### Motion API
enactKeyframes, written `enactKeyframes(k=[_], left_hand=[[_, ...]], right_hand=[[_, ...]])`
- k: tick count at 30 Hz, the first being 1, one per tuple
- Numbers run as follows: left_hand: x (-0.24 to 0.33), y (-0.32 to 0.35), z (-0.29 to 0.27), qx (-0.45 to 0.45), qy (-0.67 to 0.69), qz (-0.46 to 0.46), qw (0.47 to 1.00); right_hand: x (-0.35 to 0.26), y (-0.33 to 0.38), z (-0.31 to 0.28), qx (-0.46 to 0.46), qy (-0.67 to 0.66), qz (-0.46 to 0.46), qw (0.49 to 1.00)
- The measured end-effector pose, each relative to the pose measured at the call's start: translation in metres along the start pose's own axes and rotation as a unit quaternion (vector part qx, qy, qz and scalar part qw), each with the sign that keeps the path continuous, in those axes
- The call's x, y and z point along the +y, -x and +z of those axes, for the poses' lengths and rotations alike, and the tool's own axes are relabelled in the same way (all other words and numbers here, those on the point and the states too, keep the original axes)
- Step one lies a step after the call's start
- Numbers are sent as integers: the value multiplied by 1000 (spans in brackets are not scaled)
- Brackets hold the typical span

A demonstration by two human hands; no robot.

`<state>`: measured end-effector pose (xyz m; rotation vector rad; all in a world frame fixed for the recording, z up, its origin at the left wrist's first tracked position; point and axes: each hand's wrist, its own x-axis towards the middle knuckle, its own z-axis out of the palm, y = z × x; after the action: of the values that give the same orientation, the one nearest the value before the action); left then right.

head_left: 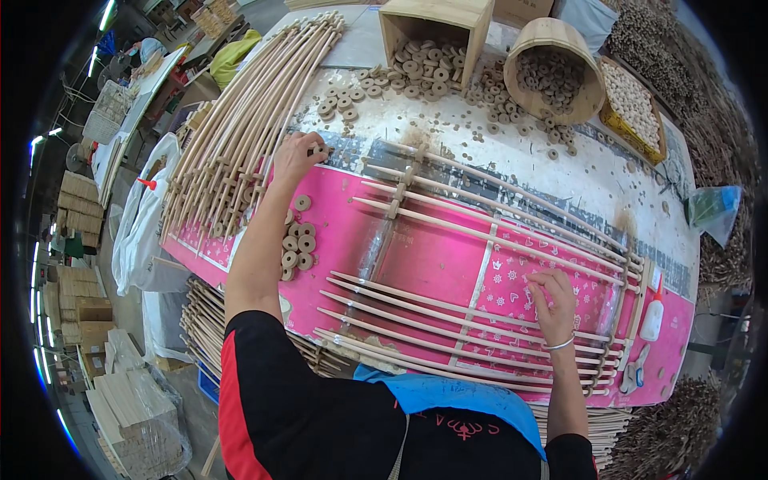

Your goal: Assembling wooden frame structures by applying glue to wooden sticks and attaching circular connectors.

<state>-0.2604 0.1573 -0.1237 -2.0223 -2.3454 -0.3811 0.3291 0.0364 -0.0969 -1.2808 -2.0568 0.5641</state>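
My left hand reaches to the far left of the table, its fingers closed round a small wooden ring. More wooden rings lie loose on the pink sheet beside my left forearm. My right hand hovers over the nearer row of thin wooden rods, fingers curved and a little apart, with nothing visible in them. Several of these rods lie side by side, their right ends joined by ring-dotted crosspieces. Beyond them lies another group of rods, with rings along a crosspiece at its left.
A wooden box and a wooden bucket spill rings across the back. Bundled rods cover the left side. A glue bottle and scissors lie at right. A yellow tray holds small pale pieces.
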Motion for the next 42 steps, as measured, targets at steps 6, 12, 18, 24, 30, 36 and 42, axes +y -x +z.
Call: enactKeyframes(k=[6, 12, 18, 24, 30, 36, 42], left_hand=[[16, 33, -43, 44, 109, 11, 993], [32, 109, -56, -70, 74, 13, 995], [62, 164, -60, 28, 157, -13, 987], [88, 195, -66, -15, 481, -153, 863], [80, 208, -59, -74, 612, -240, 750], [85, 208, -54, -85, 666, -234, 704], [83, 209, -53, -90, 693, -228, 677]], right_hand=[[-8, 5, -10, -36, -14, 15, 999], [-24, 27, -15, -163, -28, 34, 986], [-15, 31, -1, -158, 6, 25, 987], [-14, 37, 1, -146, -55, 57, 986], [-17, 33, -1, -109, -99, 74, 986], [-13, 32, -2, -97, -107, 81, 986], [-9, 30, 0, -90, -97, 69, 989]])
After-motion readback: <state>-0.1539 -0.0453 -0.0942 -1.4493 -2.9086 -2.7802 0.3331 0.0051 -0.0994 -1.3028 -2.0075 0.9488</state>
